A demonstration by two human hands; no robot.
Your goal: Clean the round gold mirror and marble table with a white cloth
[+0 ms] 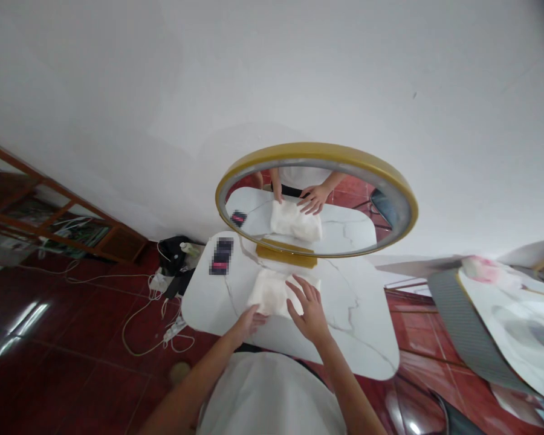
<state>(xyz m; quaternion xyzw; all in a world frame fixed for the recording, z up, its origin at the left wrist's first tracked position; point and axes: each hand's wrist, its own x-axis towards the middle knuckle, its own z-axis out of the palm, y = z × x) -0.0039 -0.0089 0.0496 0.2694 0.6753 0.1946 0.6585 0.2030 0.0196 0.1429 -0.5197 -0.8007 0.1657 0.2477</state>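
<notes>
A folded white cloth [272,291] lies on the white marble-patterned table [367,338] in front of me. My left hand [249,323] is at its near left corner, thumb on top and fingers curled against the near edge, pinching it. Over the cloth's right part is my right hand [309,309], fingers spread and holding nothing; whether its fingertips touch the fabric is hard to tell. A round gold-framed mirror [299,235] behind the cloth reflects both hands and the cloth.
The mirror stands on a gold base [285,252] at the table's back. A phone-like dark object [221,256], pixelated, lies at the left. Cables and a power strip [176,328] are on the red floor. Another white table [521,326] stands right, and a wooden cabinet [63,217] left.
</notes>
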